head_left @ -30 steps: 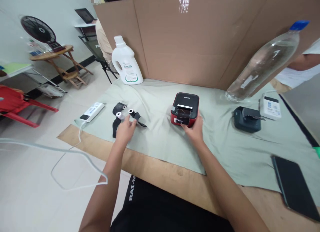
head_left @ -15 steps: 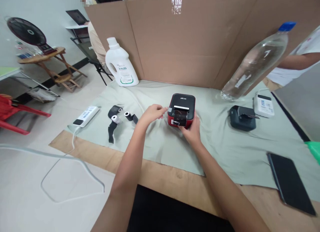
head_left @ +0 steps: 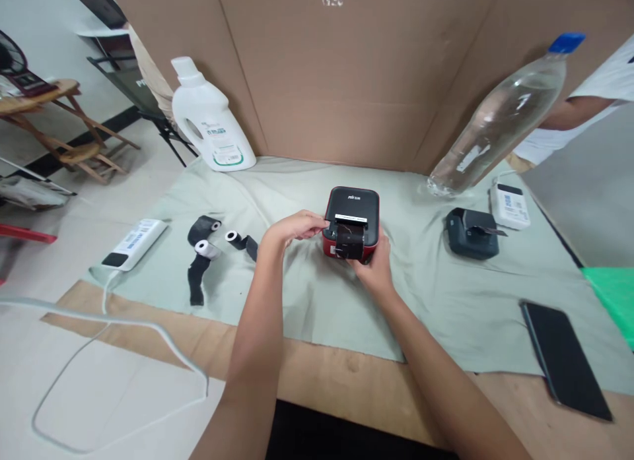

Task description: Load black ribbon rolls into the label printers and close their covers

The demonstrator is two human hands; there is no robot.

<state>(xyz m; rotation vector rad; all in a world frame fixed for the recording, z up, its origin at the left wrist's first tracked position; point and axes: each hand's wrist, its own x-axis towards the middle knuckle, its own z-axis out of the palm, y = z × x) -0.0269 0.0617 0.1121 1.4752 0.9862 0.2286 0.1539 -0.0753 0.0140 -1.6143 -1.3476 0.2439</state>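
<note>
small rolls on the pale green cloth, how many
3: a black roll at the back, a white roll just in front, a black-and-white roll to their right. Others may be hidden.

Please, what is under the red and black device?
Pale green cloth spreads around and apparently beneath the red and black device. The patch directly below is covered, so whether anything else lies there cannot be seen.

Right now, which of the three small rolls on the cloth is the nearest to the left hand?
The rightmost roll, whose black strip runs toward the left forearm. The other two rolls lie close together, farther from the left hand.
</note>
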